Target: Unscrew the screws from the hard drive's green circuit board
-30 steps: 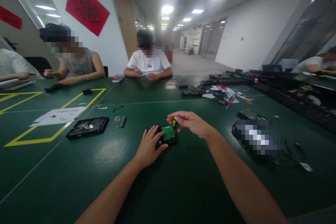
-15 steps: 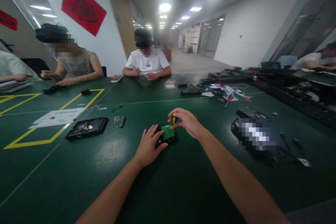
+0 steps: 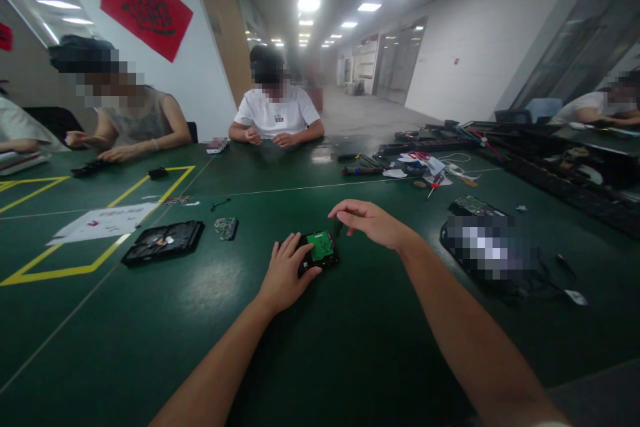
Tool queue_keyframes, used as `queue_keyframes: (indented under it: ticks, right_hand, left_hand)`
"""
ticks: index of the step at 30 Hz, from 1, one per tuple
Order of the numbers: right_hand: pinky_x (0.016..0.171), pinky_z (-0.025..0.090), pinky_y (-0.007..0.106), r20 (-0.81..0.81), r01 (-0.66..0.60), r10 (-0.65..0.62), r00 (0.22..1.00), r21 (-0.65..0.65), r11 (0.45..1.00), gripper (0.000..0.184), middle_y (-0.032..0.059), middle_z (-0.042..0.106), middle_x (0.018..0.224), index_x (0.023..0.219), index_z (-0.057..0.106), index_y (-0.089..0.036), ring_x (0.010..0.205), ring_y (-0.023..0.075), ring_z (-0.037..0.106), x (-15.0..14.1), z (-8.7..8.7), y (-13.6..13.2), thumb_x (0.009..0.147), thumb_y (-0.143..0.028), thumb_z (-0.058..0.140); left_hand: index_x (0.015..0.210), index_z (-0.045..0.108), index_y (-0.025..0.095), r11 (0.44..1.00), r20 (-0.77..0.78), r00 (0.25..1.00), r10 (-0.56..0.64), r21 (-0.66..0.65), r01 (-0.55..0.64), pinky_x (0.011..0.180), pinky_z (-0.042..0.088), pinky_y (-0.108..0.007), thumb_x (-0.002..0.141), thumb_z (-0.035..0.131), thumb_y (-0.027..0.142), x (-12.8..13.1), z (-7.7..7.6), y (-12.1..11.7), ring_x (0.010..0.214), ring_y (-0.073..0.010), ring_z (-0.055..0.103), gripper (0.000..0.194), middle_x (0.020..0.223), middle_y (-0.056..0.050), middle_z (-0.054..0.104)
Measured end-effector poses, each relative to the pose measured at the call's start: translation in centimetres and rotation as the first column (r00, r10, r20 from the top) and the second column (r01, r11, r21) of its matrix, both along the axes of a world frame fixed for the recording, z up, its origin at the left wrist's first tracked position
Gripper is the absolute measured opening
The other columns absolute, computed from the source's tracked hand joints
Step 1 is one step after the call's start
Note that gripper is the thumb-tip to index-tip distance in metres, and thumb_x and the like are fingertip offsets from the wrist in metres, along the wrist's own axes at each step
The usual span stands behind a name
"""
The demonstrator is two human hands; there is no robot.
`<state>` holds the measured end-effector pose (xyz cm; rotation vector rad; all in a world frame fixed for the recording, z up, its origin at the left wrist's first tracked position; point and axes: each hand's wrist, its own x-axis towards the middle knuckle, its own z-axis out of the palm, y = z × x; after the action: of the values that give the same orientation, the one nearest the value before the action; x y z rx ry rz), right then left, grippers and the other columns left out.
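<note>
A black hard drive (image 3: 320,250) with a green circuit board on top lies on the green table (image 3: 320,347) in front of me. My left hand (image 3: 285,273) rests on its left edge, fingers draped over it and holding it down. My right hand (image 3: 373,221) hovers just right of the drive's far corner. Its fingers are pinched round a small screwdriver (image 3: 337,227), of which only a dark stub shows below the fingertips.
To the left lie an open black drive casing (image 3: 163,241), a loose small circuit board (image 3: 227,228) and a paper sheet (image 3: 100,221) inside yellow tape lines. Tools and scraps (image 3: 430,173) sit at the back right, a blurred-out dark object (image 3: 487,247) at my right. Other people sit across the table.
My right hand has shifted slightly right and rotated, so the screwdriver's yellow handle is now hidden. My left hand stays on the drive. The view has tilted a little.
</note>
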<state>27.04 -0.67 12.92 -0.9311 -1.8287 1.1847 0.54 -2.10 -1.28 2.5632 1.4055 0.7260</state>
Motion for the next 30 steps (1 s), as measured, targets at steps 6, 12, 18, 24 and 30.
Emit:
queue_keyframes:
  ticks: [6,12,18,24,30]
  right_hand:
    - [0.072,0.055,0.031,-0.156,-0.022,-0.001,0.988,-0.149,0.989,0.026,0.0087,0.073,0.111,0.111,0.078,-0.023,0.100,0.0226,0.065,-1.1,-0.6,0.1,0.096,-0.038,0.063]
    - [0.080,0.056,0.034,-0.203,-0.111,0.075,0.976,-0.173,0.979,0.029,0.0099,0.073,0.115,0.118,0.074,-0.021,0.107,0.0229,0.067,-1.4,-0.6,-0.2,0.099,-0.039,0.060]
    - [0.078,0.058,0.034,-0.043,0.003,-0.005,0.999,-0.037,0.999,0.028,0.0087,0.073,0.114,0.116,0.072,-0.022,0.103,0.0223,0.068,-0.3,-0.3,0.2,0.100,-0.043,0.061]
    - [0.077,0.058,0.033,0.081,0.119,-0.133,0.988,0.159,0.980,0.023,0.0057,0.071,0.110,0.117,0.067,-0.025,0.097,0.0200,0.067,-2.1,-0.4,-0.6,0.104,-0.038,0.052]
    - [0.094,0.051,0.038,0.313,0.274,-0.554,0.772,0.622,0.734,0.030,0.0105,0.066,0.110,0.118,0.072,-0.021,0.100,0.0218,0.065,-2.9,0.2,-1.8,0.107,-0.031,0.046]
  left_hand:
    - [0.148,0.053,0.031,1.000,0.005,1.000,-0.007,-0.028,0.007,0.123,0.020,-0.070,0.098,0.063,0.053,0.0,0.4,-0.2,0.156,-0.0381,0.028,0.056,0.168,-0.011,0.034]
    - [0.148,0.052,0.030,1.000,-0.002,1.000,-0.009,-0.028,0.009,0.123,0.019,-0.071,0.097,0.064,0.055,0.0,0.5,-0.2,0.156,-0.0383,0.026,0.058,0.168,-0.012,0.033]
    - [0.148,0.053,0.031,1.000,0.017,1.000,-0.005,-0.025,0.005,0.123,0.018,-0.070,0.097,0.064,0.054,0.0,0.4,-0.2,0.156,-0.0380,0.026,0.057,0.168,-0.011,0.033]
    - [0.147,0.053,0.029,1.000,0.001,1.000,-0.003,-0.025,0.003,0.123,0.019,-0.071,0.098,0.064,0.052,0.1,0.4,-0.3,0.156,-0.0384,0.026,0.056,0.168,-0.012,0.033]
    - [0.147,0.053,0.028,1.000,0.002,1.000,-0.005,-0.017,0.005,0.124,0.018,-0.070,0.099,0.063,0.051,0.2,0.7,-0.5,0.156,-0.0374,0.027,0.054,0.167,-0.012,0.034]
